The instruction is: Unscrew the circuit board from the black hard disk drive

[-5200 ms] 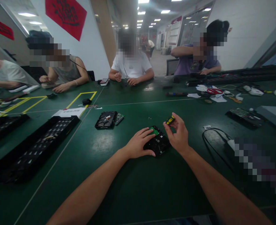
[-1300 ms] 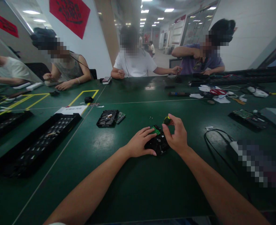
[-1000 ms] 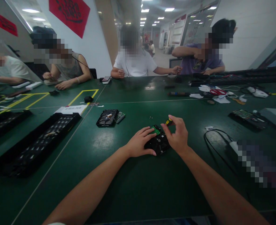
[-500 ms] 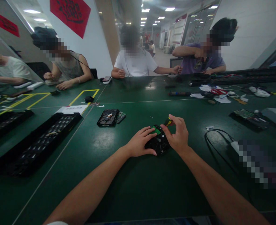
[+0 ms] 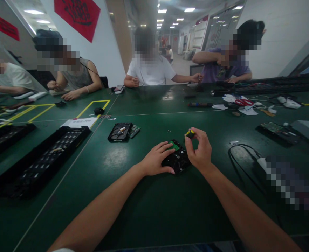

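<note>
On the green tabletop lies a black hard drive point(image 5: 180, 161) with a green circuit board at its far end. My left hand point(image 5: 156, 159) grips it from the left, fingers across the board and thumb along the near edge. A yellow-and-black screwdriver point(image 5: 190, 133) is pinched in the closed fingers of my right hand point(image 5: 200, 148), just over the drive's right side. Its shaft points down toward the drive; whether the tip touches a screw cannot be made out. A few tiny screws point(image 5: 169, 131) lie beyond the drive.
Left of my hands sit another opened hard drive point(image 5: 119, 132) and a loose circuit board point(image 5: 135, 131). A long black tray point(image 5: 42, 157) is farther left. To the right are a black cable point(image 5: 230, 154) and another drive point(image 5: 277, 133). Several people sit across the table.
My right hand has drawn the screwdriver up a little and away from the drive, tilting its handle. My left hand stays on the hard drive.
</note>
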Motion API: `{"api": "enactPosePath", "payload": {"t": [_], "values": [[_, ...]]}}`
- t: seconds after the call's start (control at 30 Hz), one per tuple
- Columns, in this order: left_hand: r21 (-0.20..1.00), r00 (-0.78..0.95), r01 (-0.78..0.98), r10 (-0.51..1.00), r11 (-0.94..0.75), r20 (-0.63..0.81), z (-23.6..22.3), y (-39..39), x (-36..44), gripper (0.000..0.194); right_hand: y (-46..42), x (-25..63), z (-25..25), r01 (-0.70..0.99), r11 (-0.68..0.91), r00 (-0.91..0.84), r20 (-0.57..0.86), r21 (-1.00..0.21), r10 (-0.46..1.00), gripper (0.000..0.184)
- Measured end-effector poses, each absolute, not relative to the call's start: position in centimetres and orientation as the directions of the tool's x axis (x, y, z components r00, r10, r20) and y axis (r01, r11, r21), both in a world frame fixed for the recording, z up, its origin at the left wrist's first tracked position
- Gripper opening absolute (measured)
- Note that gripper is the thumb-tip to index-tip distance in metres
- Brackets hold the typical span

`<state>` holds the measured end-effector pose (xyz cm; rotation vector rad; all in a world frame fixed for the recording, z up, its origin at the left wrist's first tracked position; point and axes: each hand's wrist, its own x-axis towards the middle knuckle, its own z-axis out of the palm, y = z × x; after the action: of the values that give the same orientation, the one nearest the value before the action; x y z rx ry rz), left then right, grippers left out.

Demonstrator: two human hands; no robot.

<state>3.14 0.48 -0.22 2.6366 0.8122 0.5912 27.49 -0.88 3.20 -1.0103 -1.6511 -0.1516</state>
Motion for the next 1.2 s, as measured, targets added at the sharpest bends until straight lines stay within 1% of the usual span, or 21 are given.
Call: {"api": "enactPosePath", "payload": {"t": [0.1,0.3,0.5,0.67,0.8,0.93,1.07,1.2], "values": [[0.409,0.755,0.457,0.588,-0.79,0.292,-0.1,0.5,3.2,0.097,-1.0,27.4,3.3,0.64,0.638,0.0,0.831,-0.428,0.556,0.049],[0.397,0.757,0.456,0.581,-0.797,0.297,-0.4,0.6,3.2,0.099,-1.4,27.2,4.2,0.739,0.6,-0.023,0.879,-0.307,0.477,0.046],[0.385,0.758,0.458,0.579,-0.801,0.301,-0.5,0.6,3.1,0.1,-1.3,27.2,4.6,0.707,0.633,-0.058,0.866,-0.315,0.496,0.048],[0.394,0.758,0.455,0.579,-0.799,0.3,-0.5,0.7,3.1,0.1,-1.2,27.5,4.6,0.739,0.605,-0.022,0.887,-0.296,0.461,0.041],[0.389,0.76,0.463,0.583,-0.796,0.288,-0.5,0.6,3.1,0.1,-1.1,27.2,4.8,0.735,0.617,-0.035,0.892,-0.282,0.45,0.041],[0.401,0.755,0.463,0.589,-0.79,0.288,-0.4,0.6,3.1,0.098,-1.2,26.7,4.8,0.678,0.652,-0.07,0.853,-0.34,0.518,0.038],[0.398,0.756,0.469,0.591,-0.789,0.281,-0.4,0.5,3.1,0.099,-1.5,26.8,4.6,0.657,0.622,-0.061,0.793,-0.425,0.606,0.041],[0.405,0.756,0.465,0.592,-0.787,0.28,-0.3,0.5,3.2,0.101,-1.5,27.4,4.3,0.649,0.616,-0.035,0.792,-0.446,0.61,0.041]]}}
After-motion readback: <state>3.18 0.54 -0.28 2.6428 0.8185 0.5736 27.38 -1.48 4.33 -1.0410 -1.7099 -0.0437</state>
